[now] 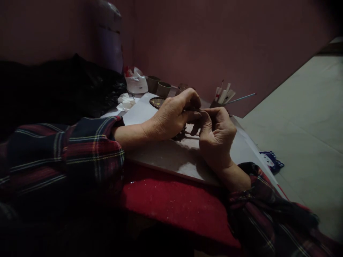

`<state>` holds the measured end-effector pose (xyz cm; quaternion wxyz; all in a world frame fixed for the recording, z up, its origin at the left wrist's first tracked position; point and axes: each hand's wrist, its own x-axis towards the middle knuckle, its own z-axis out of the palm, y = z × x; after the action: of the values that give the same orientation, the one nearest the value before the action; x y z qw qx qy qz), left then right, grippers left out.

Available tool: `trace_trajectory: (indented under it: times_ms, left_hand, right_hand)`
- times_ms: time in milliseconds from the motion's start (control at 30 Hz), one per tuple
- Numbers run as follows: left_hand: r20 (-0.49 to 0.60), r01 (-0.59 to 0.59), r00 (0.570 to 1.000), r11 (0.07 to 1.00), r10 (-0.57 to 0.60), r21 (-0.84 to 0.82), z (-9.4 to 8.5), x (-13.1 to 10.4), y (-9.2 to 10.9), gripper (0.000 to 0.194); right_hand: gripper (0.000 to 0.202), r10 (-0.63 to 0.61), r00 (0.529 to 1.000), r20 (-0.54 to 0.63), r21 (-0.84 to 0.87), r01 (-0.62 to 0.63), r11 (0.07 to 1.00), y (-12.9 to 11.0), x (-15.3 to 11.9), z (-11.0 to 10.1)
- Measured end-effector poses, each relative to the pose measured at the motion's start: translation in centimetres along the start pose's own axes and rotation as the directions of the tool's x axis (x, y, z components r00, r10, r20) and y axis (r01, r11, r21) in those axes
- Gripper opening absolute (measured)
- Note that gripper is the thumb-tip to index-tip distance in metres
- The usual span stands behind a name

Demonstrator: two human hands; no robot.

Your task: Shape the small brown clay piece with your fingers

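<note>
My left hand point(171, 116) and my right hand point(218, 132) meet above a pale work board point(166, 157). Thumb and fingers are pinched together on both, tip to tip. Whatever sits between the fingertips is too small and dark to make out. Under my left hand a dark brown lump point(180, 135) shows partly on the board, the rest of it covered by the hand. Just behind that hand lies a round dark dish point(157, 102) with yellow flecks, its right side hidden.
Two brown cups point(164, 89), a white plastic packet point(136, 84) and crumpled tissue point(125, 102) stand at the back. A holder with white sticks point(224, 94) and a blue thin rod point(242, 98) is at back right. A black bag point(88, 82) lies left. Red cloth point(174, 200) covers the front.
</note>
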<state>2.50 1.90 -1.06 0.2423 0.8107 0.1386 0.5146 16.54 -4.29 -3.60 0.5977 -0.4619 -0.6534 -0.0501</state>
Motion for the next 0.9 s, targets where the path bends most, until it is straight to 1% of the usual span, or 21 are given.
trace_trajectory:
  times_ms: [167, 300, 433, 533, 900]
  left_hand:
    - [-0.003, -0.009, 1.0, 1.0, 0.009, 0.017, 0.0, 0.0, 0.15, 0.008]
    - [0.01, -0.027, 1.0, 0.999, 0.027, 0.027, -0.16, -0.06, 0.4, 0.008]
    - [0.066, -0.045, 0.997, 0.999, 0.044, 0.019, -0.3, -0.17, 0.4, 0.019]
    - [0.071, -0.043, 0.997, 0.998, 0.04, 0.035, -0.27, -0.24, 0.23, 0.025]
    - [0.033, -0.027, 0.999, 0.999, 0.027, 0.022, -0.21, -0.24, 0.51, 0.011]
  right_hand:
    - [0.015, 0.01, 1.0, -0.025, 0.017, -0.01, 1.0, 0.08, 0.04, 0.14]
    - [0.015, 0.045, 0.997, -0.058, 0.029, -0.043, 0.999, -0.03, 0.16, 0.13]
    - [0.019, 0.06, 0.996, -0.07, 0.052, -0.057, 0.997, -0.07, 0.25, 0.04]
    - [0.021, 0.072, 0.996, -0.058, 0.065, -0.069, 0.996, -0.18, 0.32, 0.0]
    - [0.027, 0.063, 0.998, -0.024, 0.104, -0.061, 0.993, -0.18, 0.31, 0.19]
